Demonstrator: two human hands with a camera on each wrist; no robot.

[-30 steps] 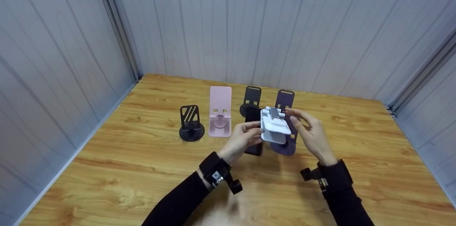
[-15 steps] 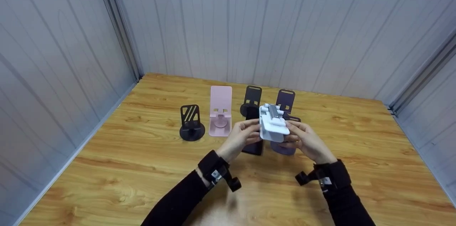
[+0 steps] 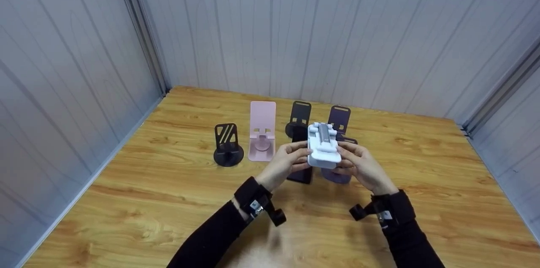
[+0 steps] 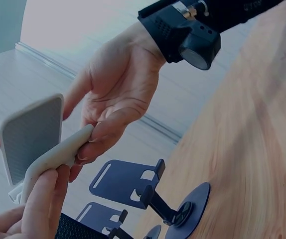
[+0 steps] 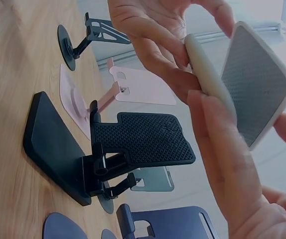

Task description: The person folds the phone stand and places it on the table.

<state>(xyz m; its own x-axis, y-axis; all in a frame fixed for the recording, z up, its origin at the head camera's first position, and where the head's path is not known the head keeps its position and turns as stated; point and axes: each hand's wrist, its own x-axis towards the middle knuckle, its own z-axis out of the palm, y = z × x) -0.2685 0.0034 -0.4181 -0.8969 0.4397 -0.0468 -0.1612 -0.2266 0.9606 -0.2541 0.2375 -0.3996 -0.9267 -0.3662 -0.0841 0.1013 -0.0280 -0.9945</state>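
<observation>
Between both hands, above the table, is a white folding phone stand (image 3: 324, 150) with a grey hinge strip on its upper side. My left hand (image 3: 283, 164) grips its left edge, fingers beneath and thumb on the side. From the right, my right hand (image 3: 366, 169) holds the opposite edge the same way. Seen from the right wrist, the stand's grey-padded plate (image 5: 257, 82) angles away from its thicker white base (image 5: 209, 74). Below and behind the held stand, a black phone stand (image 3: 301, 176) is partly covered by my left hand.
Other phone stands stand on the wooden table (image 3: 168, 209): a slotted black one (image 3: 228, 150), a pink one (image 3: 262, 118), a dark grey one (image 3: 300, 112) and a purple one (image 3: 340, 117). Another purple stand (image 3: 337, 176) is partly hidden by my right hand. Panel walls surround the table.
My right hand has come in from the right and taken hold of the white stand's right edge. In the head view, the gap between its plates looks narrower. The standing stands have not moved.
</observation>
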